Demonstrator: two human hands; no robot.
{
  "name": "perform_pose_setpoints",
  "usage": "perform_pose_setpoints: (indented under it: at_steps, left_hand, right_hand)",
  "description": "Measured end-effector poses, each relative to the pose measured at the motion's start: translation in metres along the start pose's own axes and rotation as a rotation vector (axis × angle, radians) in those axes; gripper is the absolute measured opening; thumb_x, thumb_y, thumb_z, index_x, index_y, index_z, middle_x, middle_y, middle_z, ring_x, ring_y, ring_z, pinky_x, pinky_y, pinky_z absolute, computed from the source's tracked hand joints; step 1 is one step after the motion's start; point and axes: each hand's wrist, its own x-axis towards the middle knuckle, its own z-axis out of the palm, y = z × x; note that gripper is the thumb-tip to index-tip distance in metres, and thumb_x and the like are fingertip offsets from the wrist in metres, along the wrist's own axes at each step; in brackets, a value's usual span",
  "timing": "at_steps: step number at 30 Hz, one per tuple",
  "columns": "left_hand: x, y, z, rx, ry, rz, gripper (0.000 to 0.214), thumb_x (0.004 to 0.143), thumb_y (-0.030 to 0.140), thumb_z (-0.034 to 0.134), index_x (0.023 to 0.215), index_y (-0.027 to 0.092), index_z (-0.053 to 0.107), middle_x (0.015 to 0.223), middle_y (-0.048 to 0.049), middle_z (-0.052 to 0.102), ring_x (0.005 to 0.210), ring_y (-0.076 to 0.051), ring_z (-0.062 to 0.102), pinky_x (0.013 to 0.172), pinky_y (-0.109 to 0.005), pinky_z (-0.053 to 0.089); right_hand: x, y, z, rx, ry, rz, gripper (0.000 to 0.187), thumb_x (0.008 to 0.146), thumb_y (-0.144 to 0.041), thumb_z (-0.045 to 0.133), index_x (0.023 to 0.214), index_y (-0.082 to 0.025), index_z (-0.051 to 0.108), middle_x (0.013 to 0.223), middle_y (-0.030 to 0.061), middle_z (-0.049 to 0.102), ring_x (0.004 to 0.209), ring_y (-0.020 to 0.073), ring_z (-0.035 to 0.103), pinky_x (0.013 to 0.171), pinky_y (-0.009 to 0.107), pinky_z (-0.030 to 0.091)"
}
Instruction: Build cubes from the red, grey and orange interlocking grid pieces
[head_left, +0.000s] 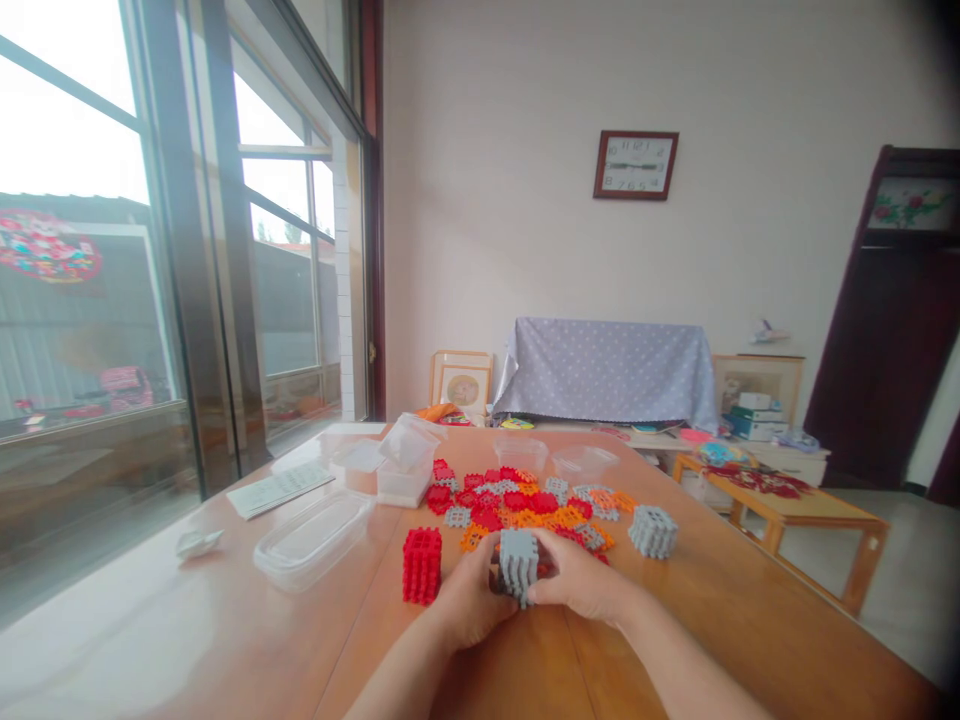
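Observation:
Between my two hands stands a grey stack of interlocking plastic pieces [519, 565], near the table's front middle. My left hand [474, 598] is closed on its left side. On its right side, the fingers of my right hand [576, 578] are wrapped round it. A red stack of the same kind of pieces [422, 566] stands upright to the left of my left hand. To the right sits another grey stack [653, 532], apart from my hands. Just beyond my fingers spread loose red, orange and grey lattice pieces [517, 500], partly hidden by my hands.
On the wooden table [300, 650] lie a clear plastic lid [315, 538], a clear container [405, 475], a paper sheet [281, 489] and a small crumpled packet [199, 543]. More clear tubs [585, 460] stand at the back. A low side table [817, 510] is at the right.

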Motion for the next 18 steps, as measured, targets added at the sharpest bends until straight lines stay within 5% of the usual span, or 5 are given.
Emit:
perform_pose_setpoints:
  at_steps: [8, 18]
  left_hand:
    - [-0.0005, 0.0027, -0.0015, -0.046, 0.002, 0.005, 0.068, 0.066, 0.007, 0.067, 0.131, 0.021, 0.050, 0.108, -0.0051, 0.068, 0.087, -0.019, 0.065, 0.069, -0.023, 0.046]
    - [0.0016, 0.0052, 0.0003, -0.020, 0.017, -0.010, 0.059, 0.064, 0.005, 0.066, 0.121, 0.016, 0.053, 0.094, -0.0017, 0.067, 0.080, -0.016, 0.061, 0.065, -0.023, 0.044]
  right_hand:
    - [0.0051, 0.0013, -0.0024, -0.028, -0.035, -0.034, 0.061, 0.063, -0.011, 0.071, 0.123, -0.023, 0.064, 0.112, 0.0048, 0.074, 0.102, 0.0300, 0.067, 0.092, 0.043, 0.051]
    - [0.0083, 0.0029, -0.0080, -0.072, -0.060, 0.006, 0.055, 0.062, -0.008, 0.070, 0.115, -0.020, 0.063, 0.106, 0.0019, 0.073, 0.104, 0.0268, 0.066, 0.087, 0.036, 0.051]
